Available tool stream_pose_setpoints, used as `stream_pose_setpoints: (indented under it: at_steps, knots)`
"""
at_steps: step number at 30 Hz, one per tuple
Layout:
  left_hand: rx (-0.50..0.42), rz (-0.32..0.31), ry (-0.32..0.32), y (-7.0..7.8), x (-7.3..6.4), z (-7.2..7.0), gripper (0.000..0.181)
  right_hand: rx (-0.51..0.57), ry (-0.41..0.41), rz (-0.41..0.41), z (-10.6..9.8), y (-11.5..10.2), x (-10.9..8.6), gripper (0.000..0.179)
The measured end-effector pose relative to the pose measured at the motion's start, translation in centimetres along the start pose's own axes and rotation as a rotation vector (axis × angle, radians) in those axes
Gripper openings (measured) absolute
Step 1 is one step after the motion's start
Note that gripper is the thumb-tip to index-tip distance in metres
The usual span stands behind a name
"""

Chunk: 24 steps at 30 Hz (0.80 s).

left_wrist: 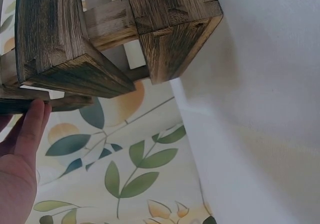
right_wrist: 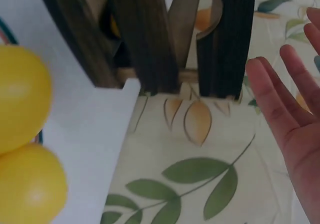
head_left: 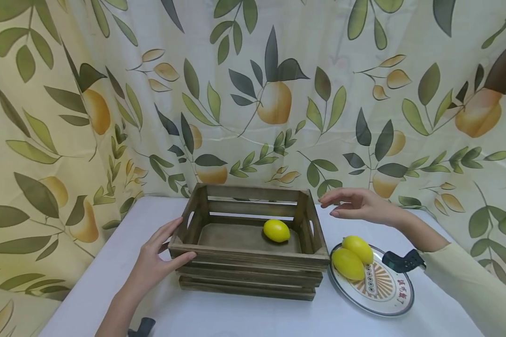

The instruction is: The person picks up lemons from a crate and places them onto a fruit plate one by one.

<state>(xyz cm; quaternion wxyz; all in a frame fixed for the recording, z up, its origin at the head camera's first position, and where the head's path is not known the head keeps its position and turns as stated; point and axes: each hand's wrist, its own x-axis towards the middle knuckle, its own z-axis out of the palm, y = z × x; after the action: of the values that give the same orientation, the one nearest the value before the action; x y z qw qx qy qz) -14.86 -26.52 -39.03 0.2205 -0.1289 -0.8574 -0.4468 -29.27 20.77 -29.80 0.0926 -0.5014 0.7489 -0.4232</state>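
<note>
A brown slatted wooden crate (head_left: 253,267) stands on the white table, with one yellow lemon (head_left: 276,230) inside toward its right end. My left hand (head_left: 158,260) holds the crate's left front corner, thumb along the front rim and fingers against the left end. In the left wrist view its fingers (left_wrist: 31,134) meet a slat. My right hand (head_left: 364,206) is in the air just right of the crate's far right corner, holding nothing, its fingers extended in the right wrist view. Two more lemons (head_left: 348,264) lie together on a round plate (head_left: 398,302) right of the crate.
The plate carries a printed orange sunburst and red characters, and its left rim is close to the crate's right front corner. A curtain (head_left: 253,154) with leaves and fruit hangs behind and to the left of the white tabletop (head_left: 236,318).
</note>
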Motion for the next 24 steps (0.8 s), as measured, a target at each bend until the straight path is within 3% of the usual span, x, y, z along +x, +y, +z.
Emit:
stream_pose_setpoints:
  at_steps: [5,8,15,24]
  knots:
    - [0.004,-0.006,-0.002,0.0,0.1,-0.1,0.076,0.007,-0.017,-0.019,0.6,-0.5,2.4,0.034]
    - [0.002,-0.009,-0.006,0.0,0.0,-0.1,0.076,0.021,-0.067,-0.019,1.1,-0.5,4.0,0.033]
    - [0.001,-0.004,-0.005,-0.2,0.0,0.0,0.076,0.002,-0.243,0.097,2.3,-0.4,7.3,0.038]
    - [-0.004,-0.028,-0.024,0.0,0.1,-0.1,0.076,-0.007,-0.325,0.19,4.1,0.3,9.8,0.041]
